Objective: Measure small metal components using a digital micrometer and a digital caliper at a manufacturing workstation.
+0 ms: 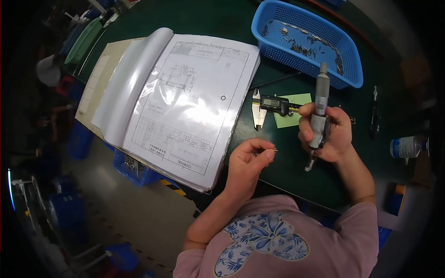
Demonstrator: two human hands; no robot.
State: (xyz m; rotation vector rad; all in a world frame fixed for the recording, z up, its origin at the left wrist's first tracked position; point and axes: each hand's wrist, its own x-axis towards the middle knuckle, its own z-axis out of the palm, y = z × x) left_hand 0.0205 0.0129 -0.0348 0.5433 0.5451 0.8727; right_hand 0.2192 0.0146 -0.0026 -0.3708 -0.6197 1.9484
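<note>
The fingers of the left hand (pixel 245 162) pinch a small pin (pixel 276 150), its bare end pointing right, toward the right hand (pixel 340 134), whose fingers are wrapped around a micrometer (pixel 321 88). The pin, mostly hidden in the grip, lies roughly crosswise to the micrometer, which runs lengthwise away from the body with its hooked end nearest; the two are apart, both above the green desk (pixel 287 175). Just beyond the left fingers, a caliper (pixel 270 103) rests partly on green paper (pixel 303 98), its far end passing behind the right hand. Farther out, beyond the right fingers, a blue basket (pixel 260 32) holds scattered small metal pieces (pixel 301 48). Left of the left fingers, an open binder (pixel 185 106) shows a drawing under clear plastic.
</note>
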